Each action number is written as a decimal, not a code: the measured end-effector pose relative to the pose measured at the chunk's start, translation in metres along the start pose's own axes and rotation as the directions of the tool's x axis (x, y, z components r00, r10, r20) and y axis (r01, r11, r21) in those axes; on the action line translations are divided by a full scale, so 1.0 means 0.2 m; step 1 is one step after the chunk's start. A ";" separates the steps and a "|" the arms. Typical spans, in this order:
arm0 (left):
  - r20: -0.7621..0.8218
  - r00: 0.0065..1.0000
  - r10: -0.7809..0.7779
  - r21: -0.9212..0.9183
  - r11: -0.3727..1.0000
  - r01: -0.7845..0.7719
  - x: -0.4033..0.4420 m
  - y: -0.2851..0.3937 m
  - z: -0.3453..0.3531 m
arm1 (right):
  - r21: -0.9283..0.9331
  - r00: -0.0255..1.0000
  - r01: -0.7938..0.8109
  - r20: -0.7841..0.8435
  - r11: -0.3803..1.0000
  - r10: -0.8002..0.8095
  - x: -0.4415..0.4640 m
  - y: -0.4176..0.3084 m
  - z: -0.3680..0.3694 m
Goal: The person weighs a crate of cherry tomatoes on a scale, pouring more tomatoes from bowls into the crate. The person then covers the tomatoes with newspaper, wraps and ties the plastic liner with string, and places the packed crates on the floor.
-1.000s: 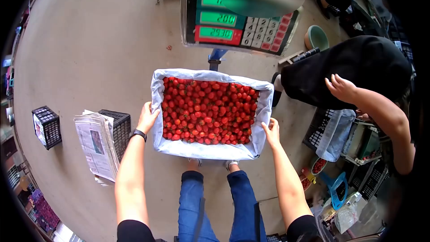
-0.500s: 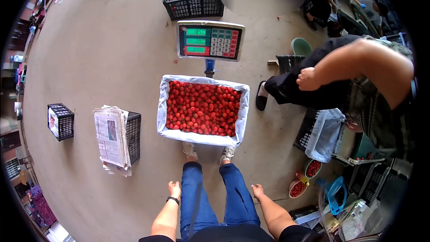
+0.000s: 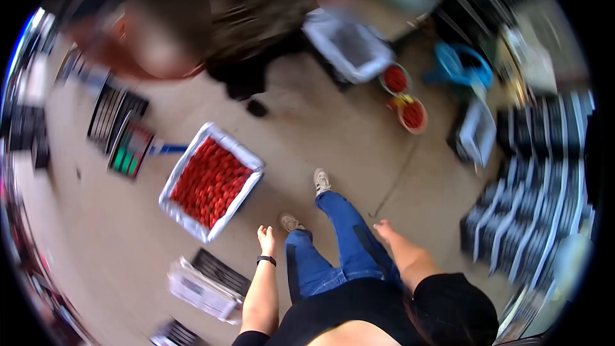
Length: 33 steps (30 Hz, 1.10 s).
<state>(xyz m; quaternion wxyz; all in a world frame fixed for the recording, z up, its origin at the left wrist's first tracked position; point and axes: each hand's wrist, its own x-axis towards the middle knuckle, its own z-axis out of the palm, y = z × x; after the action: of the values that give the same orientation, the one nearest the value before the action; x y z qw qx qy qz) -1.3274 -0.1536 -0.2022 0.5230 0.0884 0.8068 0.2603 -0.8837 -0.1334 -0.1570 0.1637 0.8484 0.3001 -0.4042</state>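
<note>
My left hand (image 3: 266, 239) hangs with a dark band on its wrist, fingers loosely apart, and holds nothing. Nearest to it on its left stands a crate (image 3: 238, 202) lined with white sheeting and full of small red fruits (image 3: 211, 182); the hand does not touch it. My right hand (image 3: 384, 229) hangs beside my right thigh, slightly blurred, its fingers apart and nothing visible in them. Behind the crate, a scale display (image 3: 130, 148) with green-lit panels sits on a blue post (image 3: 170, 148).
Newspapers (image 3: 202, 288) lie by a black crate (image 3: 221, 271) at lower left. A blurred person (image 3: 250, 25) is at the top. A lined crate (image 3: 371, 67), a bucket of red fruits (image 3: 421, 123), a blue plastic stool (image 3: 442, 70) and stacked black crates (image 3: 512, 218) are to the right.
My view has swung to the right, so the fruit crate and scale now appear turned and further left. My feet have shifted into a step. Stacked crates have come into view at right.
</note>
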 end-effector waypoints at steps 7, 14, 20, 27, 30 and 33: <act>0.377 0.923 0.075 0.154 0.978 -0.143 0.10 0.54 0.80 | 0.473 0.921 -0.382 0.122 0.794 0.370 0.26 0.78 -0.11; 0.437 0.895 0.084 0.289 0.930 -0.228 -0.03 1.11 2.17 | 0.924 0.877 -0.348 0.261 0.159 0.403 1.35 0.68 -0.60; 0.675 0.728 0.121 0.438 0.729 -0.527 -0.11 1.09 3.13 | 0.963 0.967 -0.248 0.252 -0.107 0.034 2.45 0.22 -1.13; 0.902 0.431 0.022 0.365 0.492 -0.790 -0.04 0.93 4.01 | 0.838 0.901 -0.258 0.389 -0.481 0.193 3.59 -0.12 -0.97; 0.942 0.319 -0.102 0.333 0.380 -0.863 0.02 1.02 4.11 | 0.729 0.900 -0.313 0.433 -0.609 0.055 3.90 -0.12 -0.74; 0.889 0.393 -0.236 0.456 0.361 -0.813 0.04 1.07 4.10 | 0.525 0.941 -0.311 0.289 -0.792 -0.178 3.97 -0.12 -0.68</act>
<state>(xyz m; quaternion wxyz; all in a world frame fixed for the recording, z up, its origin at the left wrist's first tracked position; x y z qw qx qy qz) -0.6285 0.2998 -0.3597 0.6449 0.6394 0.3787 -0.1788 -0.4279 0.2548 -0.6953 -0.6643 0.3855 -0.4085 -0.4931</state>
